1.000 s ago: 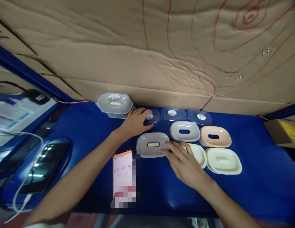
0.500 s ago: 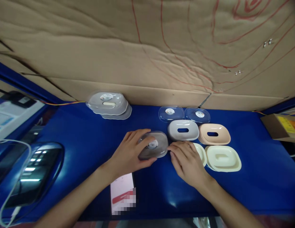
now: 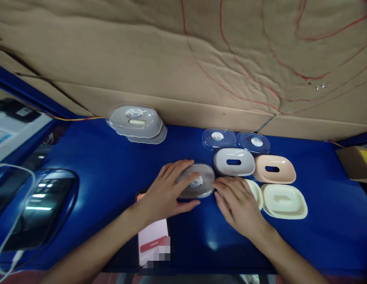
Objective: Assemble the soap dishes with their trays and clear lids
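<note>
Under my left hand (image 3: 167,189) is a small grey oval plastic box (image 3: 204,188) with a clear lid and a round white label. My left fingers are spread over its lid and far side, and the thumb is apart from its front edge. At the box's right end my right hand (image 3: 238,201) has its fingers bent and close together, the tips at the rim. What lies between them is hidden. A pale cream oval dish (image 3: 255,194) is partly covered by my right hand. Beside it stands another cream dish (image 3: 301,206).
Behind are a grey slotted piece (image 3: 246,161) and a peach one (image 3: 285,169). Two clear lids (image 3: 208,144) lie farther back. Grey boxes (image 3: 148,122) are stacked at the back left. A phone (image 3: 149,230) lies under my left wrist; a black device (image 3: 38,209) with a cable is left.
The camera view has shifted slightly. My left thumb has moved a little away from the box's front edge. The right hand stays at the box's right end.
</note>
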Tool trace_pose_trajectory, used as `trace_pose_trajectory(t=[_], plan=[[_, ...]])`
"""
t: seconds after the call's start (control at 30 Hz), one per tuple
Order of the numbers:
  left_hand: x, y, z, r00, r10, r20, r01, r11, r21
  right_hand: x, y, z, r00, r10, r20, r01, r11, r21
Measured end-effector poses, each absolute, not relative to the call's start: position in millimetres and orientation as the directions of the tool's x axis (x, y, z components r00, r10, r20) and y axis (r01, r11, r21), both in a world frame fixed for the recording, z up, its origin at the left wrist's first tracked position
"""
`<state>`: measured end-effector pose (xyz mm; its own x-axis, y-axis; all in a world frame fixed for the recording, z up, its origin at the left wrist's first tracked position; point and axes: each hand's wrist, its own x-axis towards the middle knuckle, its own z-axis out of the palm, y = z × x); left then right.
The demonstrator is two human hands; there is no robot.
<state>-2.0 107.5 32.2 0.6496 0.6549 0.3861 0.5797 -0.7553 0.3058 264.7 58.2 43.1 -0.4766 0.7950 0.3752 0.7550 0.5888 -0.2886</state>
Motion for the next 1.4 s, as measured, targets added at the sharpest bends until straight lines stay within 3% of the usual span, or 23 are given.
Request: trace_pose_trajectory(t=[0.27,0.5,0.7,0.87,1.03,1.23,1.3,1.4], plan=[[-1.8,108.7,30.3,0.656,0.682,0.324,0.602,-0.732,0.321,264.8,57.4,44.0,-0.483,0.803,0.349,0.769,0.580,-0.271],[-4.6,119.2,41.0,0.553,0.763,0.336,0.764,-0.625,0.160,273.9,64.1,44.9,-0.399,0.838,0.372,0.839,0.497,-0.221],[6.5,146.3,54.5,0.547,0.780,0.303,0.805,-0.589,0.064,283.3,71.9,45.3,-0.318,0.864,0.392,0.898,0.407,-0.169],[14.1,158.4,56.4,0.475,0.825,0.308,0.864,-0.503,0.014,293.4,70.4,49.3,-0.316,0.870,0.379,0.882,0.417,-0.222],[16.4,173.0,50.1,0.393,0.859,0.328,0.894,-0.441,0.084,302.3,67.7,56.2,-0.290,0.873,0.392,0.889,0.398,-0.228],[21.3,171.2,45.9,0.402,0.843,0.357,0.860,-0.481,0.168,290.4,61.4,56.8,-0.393,0.861,0.322,0.852,0.473,-0.226],[23.1,151.1,48.7,0.491,0.800,0.344,0.778,-0.581,0.240,286.3,58.6,58.0,-0.425,0.854,0.301,0.832,0.499,-0.242],[25.8,112.2,54.2,0.747,0.604,0.278,0.516,-0.791,0.329,286.2,57.1,61.9,-0.480,0.828,0.290,0.748,0.559,-0.358]])
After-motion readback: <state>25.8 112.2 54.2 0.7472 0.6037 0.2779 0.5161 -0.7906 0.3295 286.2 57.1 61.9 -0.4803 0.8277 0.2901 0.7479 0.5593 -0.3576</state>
